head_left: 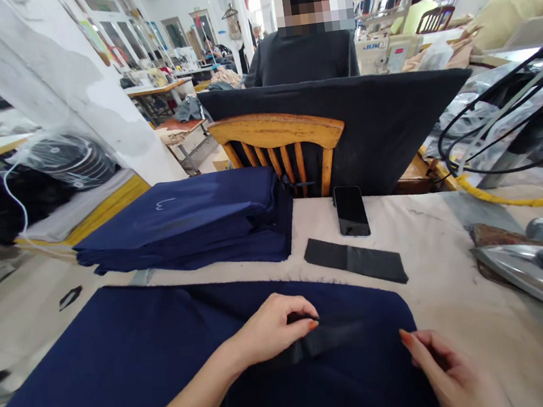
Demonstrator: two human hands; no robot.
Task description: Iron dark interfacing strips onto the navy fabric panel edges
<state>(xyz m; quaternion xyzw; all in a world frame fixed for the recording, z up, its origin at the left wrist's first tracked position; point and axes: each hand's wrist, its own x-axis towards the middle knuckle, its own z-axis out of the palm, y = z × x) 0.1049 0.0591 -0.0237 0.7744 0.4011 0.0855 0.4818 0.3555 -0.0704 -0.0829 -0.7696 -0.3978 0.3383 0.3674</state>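
A large navy fabric piece (pixel 122 354) lies spread over the table in front of me. My left hand (pixel 276 325) is above its middle, thumb and fingertips drawn together in a pinch; whatever is between them is too dark to make out. Just beneath that hand, a darker, slightly shiny black strip (pixel 318 342) lies on the navy cloth. At the cloth's right edge, my right hand (pixel 442 364) pinches the border between thumb and fingers. Another black strip (pixel 358 260) rests flat on the table beyond the cloth.
A folded navy fabric stack (pixel 184 221) stands at the back left, beside a phone (pixel 352 211). An iron (pixel 542 276) sits at the right, near black cables (pixel 447 142) and a yellow-wrapped cord (pixel 513 200). Behind the table are a wooden chair (pixel 277 130) and a seated person (pixel 303 54).
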